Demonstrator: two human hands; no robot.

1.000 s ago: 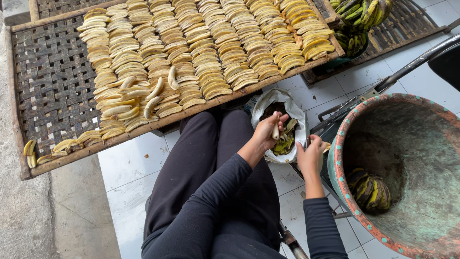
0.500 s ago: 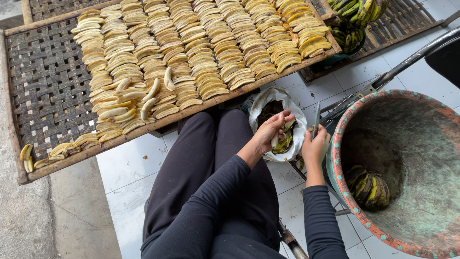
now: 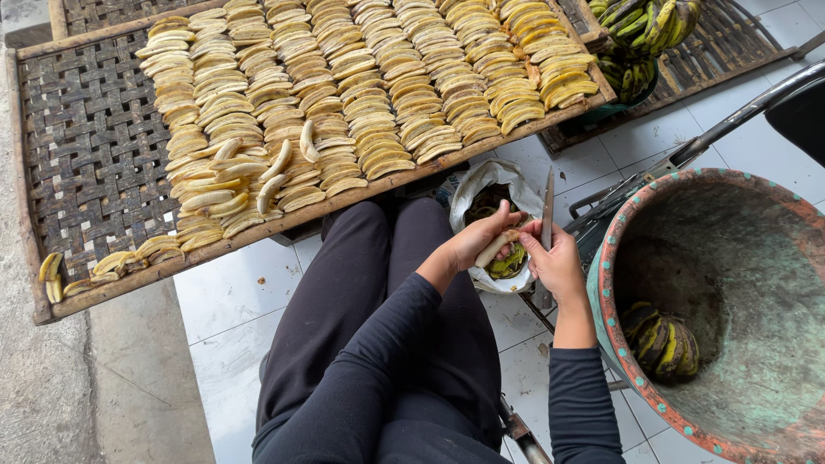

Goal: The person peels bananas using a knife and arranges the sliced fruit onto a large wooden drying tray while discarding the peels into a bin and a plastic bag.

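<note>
Item: peeled banana (image 3: 498, 247), over the white bag (image 3: 481, 185), right of my lap. I see my left hand (image 3: 475, 241) pinching it; my right hand (image 3: 559, 262) grips an upright knife (image 3: 547, 209). Far: woven tray (image 3: 86, 146) of slices.

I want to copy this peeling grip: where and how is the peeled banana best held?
Grip the peeled banana around its lower end, coming from the left side, as the left hand does. It is slim and slanted, and its upper end meets the right hand, which holds the knife blade-up, so that side is probably best kept free.
</note>
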